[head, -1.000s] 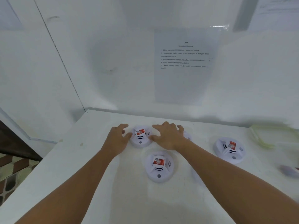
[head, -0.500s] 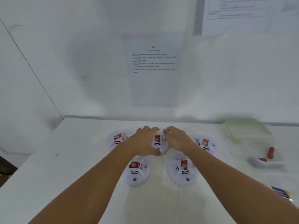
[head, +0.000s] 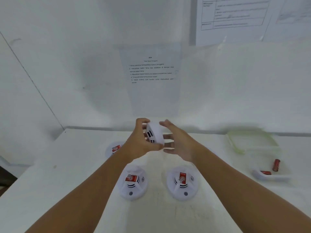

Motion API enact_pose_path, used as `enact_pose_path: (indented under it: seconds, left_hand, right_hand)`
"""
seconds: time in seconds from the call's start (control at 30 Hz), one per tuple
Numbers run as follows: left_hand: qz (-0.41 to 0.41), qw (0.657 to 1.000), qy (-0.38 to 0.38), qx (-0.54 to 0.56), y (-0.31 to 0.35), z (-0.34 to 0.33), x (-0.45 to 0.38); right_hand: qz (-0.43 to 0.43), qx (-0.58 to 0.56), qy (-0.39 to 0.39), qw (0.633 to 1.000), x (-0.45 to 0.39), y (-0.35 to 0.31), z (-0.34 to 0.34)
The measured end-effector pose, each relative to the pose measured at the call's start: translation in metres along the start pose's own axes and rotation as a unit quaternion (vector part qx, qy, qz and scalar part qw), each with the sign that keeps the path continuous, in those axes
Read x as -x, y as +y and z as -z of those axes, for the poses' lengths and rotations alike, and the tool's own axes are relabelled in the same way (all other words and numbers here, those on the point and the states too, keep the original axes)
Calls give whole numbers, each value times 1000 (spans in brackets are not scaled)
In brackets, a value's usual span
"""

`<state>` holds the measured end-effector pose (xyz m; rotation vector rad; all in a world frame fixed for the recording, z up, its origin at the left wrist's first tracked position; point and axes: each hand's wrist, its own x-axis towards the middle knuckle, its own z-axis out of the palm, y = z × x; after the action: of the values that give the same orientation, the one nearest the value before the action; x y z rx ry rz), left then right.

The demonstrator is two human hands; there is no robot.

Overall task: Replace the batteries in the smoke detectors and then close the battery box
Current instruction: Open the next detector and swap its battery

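A: Fingers (head: 143, 122) of left hand (head: 141, 145): curled round one smoke detector (head: 155, 133), lifted, tilted on edge above table (head: 50, 190).

B: Right hand (head: 180, 143)?

A: Spread, holding nothing, just right of detector. Two other detectors (head: 133, 182) (head: 182, 182) lie nearer.

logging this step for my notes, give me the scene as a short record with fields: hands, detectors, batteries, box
left hand: left hand grips the lifted smoke detector, held tilted above the table
right hand: right hand open beside it, fingers spread; contact unclear
detectors on table: near left detector, near right detector, far left detector, partly hidden by the arm
batteries: red battery at far right
box: clear container with green rim at right, blurred
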<state>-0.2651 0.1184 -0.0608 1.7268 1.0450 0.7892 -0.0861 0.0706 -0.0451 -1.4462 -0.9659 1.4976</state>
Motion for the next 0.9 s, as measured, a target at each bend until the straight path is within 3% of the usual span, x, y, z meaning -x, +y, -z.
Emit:
enact_pose_path:
  seconds: [0.13, 0.23, 0.33, 0.6, 0.73, 0.83, 0.9]
  left_hand:
    - [11, 991, 60, 120, 1, 9, 11]
    - [25, 986, 58, 152, 5, 12, 17]
    - [-2, 994, 33, 108, 8, 16, 24]
    - [-34, 999, 26, -25, 6, 20, 32]
    - [-57, 993, 39, -94, 1, 24, 35]
    - [-77, 987, 27, -135, 1, 26, 37]
    - [-83, 986, 19, -142, 2, 29, 36]
  right_hand:
    - [16, -8, -44, 999, 3, -12, -6]
    - [8, -57, -85, 995, 5, -12, -13]
    - [76, -46, -71, 994, 2, -8, -19]
    - [215, 158, -36, 963, 7, 0, -25]
    - [265, 365, 6, 893, 7, -5, -13]
    - [331, 512, 31, 792, 11, -14, -8]
    - [362, 558, 38, 746, 13, -18, -8]
